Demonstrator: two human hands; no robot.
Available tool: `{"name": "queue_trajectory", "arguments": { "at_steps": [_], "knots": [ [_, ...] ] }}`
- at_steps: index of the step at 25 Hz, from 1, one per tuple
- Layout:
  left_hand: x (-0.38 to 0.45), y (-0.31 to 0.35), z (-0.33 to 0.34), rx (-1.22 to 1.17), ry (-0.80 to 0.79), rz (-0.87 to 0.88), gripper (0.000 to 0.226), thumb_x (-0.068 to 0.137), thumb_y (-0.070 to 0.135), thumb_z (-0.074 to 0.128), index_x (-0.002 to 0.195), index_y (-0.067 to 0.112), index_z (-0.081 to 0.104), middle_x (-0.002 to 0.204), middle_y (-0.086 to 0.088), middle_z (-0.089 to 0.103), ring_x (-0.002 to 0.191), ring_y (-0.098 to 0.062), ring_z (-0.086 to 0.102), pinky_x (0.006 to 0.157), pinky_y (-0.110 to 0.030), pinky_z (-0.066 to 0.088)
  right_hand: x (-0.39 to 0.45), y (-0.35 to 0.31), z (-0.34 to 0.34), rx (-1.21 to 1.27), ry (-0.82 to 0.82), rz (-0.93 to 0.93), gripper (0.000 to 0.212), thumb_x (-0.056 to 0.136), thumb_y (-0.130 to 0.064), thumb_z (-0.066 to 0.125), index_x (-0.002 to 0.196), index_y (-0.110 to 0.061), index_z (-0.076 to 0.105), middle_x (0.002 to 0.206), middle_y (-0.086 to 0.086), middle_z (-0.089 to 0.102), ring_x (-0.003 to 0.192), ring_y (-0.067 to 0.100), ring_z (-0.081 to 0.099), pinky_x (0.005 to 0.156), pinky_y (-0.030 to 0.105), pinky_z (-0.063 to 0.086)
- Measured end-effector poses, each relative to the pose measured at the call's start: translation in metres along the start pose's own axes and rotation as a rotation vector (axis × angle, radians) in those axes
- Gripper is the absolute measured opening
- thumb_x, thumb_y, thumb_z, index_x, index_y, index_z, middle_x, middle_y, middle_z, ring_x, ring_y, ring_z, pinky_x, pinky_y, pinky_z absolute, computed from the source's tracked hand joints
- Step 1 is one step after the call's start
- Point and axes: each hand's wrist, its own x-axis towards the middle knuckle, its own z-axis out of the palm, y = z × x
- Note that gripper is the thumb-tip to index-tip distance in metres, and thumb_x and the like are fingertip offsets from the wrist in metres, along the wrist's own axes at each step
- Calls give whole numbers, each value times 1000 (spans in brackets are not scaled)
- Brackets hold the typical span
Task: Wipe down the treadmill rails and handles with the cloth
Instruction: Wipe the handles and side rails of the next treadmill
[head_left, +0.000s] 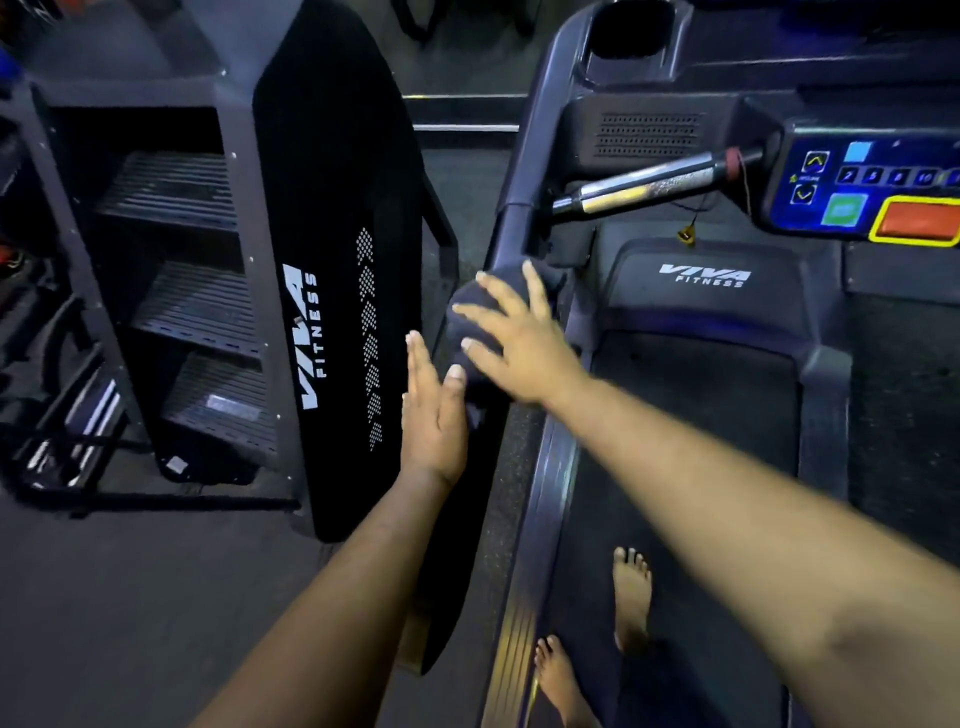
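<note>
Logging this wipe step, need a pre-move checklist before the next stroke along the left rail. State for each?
1. Cloth on the left rail: ok, the dark cloth is draped over the rail end.
2. Right hand on cloth: ok, fingers spread and pressing on top.
3. Left hand contact: ok, flat with straight fingers, thumb touching the cloth's lower edge.
4. Cloth wraps the rail fully: cannot tell, underside hidden.
5. Path up the rail: ok, bare up to the metal handle.
6. Footing: ok, both bare feet on the treadmill deck.
</note>
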Motion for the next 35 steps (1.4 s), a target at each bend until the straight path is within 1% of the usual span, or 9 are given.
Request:
{"name": "queue_trajectory", "arguments": {
  "at_steps": [4, 11, 19, 24, 27, 29, 31, 33, 35],
  "knots": [
    [-62, -33, -12, 112, -62, 13, 83, 91, 66, 18, 158, 21, 3, 166, 9, 4, 151, -2, 3, 124, -48, 8, 30, -18, -7, 22, 50, 275, 50, 93, -43, 53, 143, -37, 48, 165, -11, 12, 151, 34, -9, 114, 60, 30],
    [-128, -75, -37, -36, -56, -111, 89, 85, 73, 19, 158, 23, 7, 164, 13, 8, 148, 2, 5, 125, -48, 8, -128, -89, 58, 78, 34, 158, 50, 97, -42, 48, 146, -34, 43, 165, -8, 10, 150, 36, -6, 117, 58, 20],
    [-206, -107, -59, -138, -223, -237, 109, 72, 90, 22, 158, 24, 12, 167, 3, 8, 152, -7, 3, 126, -37, 6, -241, -155, 78, 73, -164, 156, 55, 101, -39, 43, 152, -45, 23, 163, -18, -10, 149, 31, -2, 104, 60, 39],
    [-236, -94, -70, 119, -286, -117, 111, 69, 90, 20, 159, 25, 13, 167, 0, 1, 153, -14, -3, 124, -48, 7, -258, -157, 52, 212, -145, 152, 56, 96, -24, 57, 148, -27, 38, 155, 3, 21, 137, 30, 30, 113, 52, 34],
    [-236, -62, -67, 158, -252, -6, 109, 71, 87, 29, 156, 19, 28, 164, -5, 20, 153, -20, 13, 123, -45, 17, -259, -159, 27, 427, 22, 269, 57, 95, -25, 61, 147, -21, 38, 141, 1, 32, 131, 18, 39, 116, 42, 33],
    [-232, -44, -61, 5, -213, 47, 98, 75, 79, 47, 149, 16, 41, 147, -6, 48, 139, -18, 42, 116, -36, 34, -258, -159, 10, 553, 111, 340, 61, 96, -21, 63, 149, -21, 34, 142, -1, 29, 133, 14, 38, 118, 34, 32],
    [-225, -22, -54, -236, -297, 23, 73, 82, 53, 71, 140, 15, 48, 130, -3, 62, 121, -13, 59, 104, -28, 46, -254, -151, -15, 634, 222, 379, 66, 94, -18, 65, 150, -23, 30, 145, 1, 27, 136, 13, 36, 116, 26, 30],
    [-211, -1, -45, -329, -339, -1, 45, 84, 26, 77, 124, 17, 57, 115, -3, 71, 110, -18, 67, 98, -36, 53, -243, -137, -42, 668, 287, 415, 73, 92, -19, 68, 152, -25, 26, 145, 4, 28, 135, 14, 37, 114, 27, 32],
    [-190, 19, -37, -359, -285, 15, 27, 80, 19, 72, 106, 20, 66, 101, -5, 75, 99, -22, 71, 93, -47, 55, -231, -119, -64, 656, 286, 441, 84, 90, -25, 71, 155, -27, 20, 140, 3, 31, 129, 13, 41, 109, 27, 34]
  ]
}}
